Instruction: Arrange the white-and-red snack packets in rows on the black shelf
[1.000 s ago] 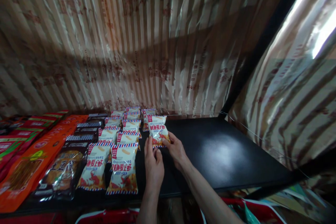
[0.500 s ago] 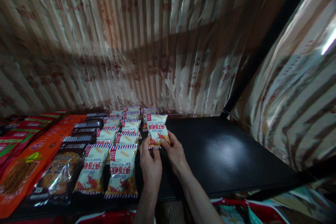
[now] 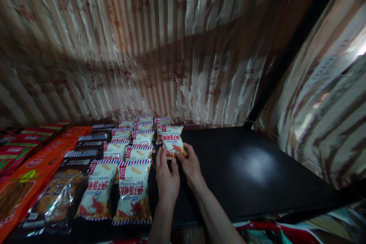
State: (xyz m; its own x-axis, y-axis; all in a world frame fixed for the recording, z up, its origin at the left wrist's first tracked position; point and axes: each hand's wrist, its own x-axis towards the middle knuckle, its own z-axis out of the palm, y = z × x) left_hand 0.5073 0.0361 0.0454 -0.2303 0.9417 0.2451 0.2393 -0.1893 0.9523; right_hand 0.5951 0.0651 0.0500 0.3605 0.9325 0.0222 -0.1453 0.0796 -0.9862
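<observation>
A small white snack bag [image 3: 173, 140] with red lettering and an orange lower part lies between my two hands, near the back of the black shelf [image 3: 217, 167]. My left hand [image 3: 167, 177] touches its lower left side, the thumb apart from the fingers. On the lower right, my right hand [image 3: 191, 163] grips the bag with the thumb on its front. Behind it is a matching bag [image 3: 160, 125], partly covered. Two columns of the same bags stand to the left, with a large one [image 3: 133, 192] in front.
Dark brown bags [image 3: 61, 194], orange packs [image 3: 31, 179] and red-green packs [image 3: 21, 145] fill the left side. Striped sheeting [image 3: 171, 45] hangs behind the shelf. A black post [image 3: 286, 57] slants up at the right. Red-edged packaging [image 3: 268, 228] shows below the front edge.
The view has shifted slightly. The held bag remains near the back bag, and my left hand's fingers have loosened and straightened somewhat along its side.
</observation>
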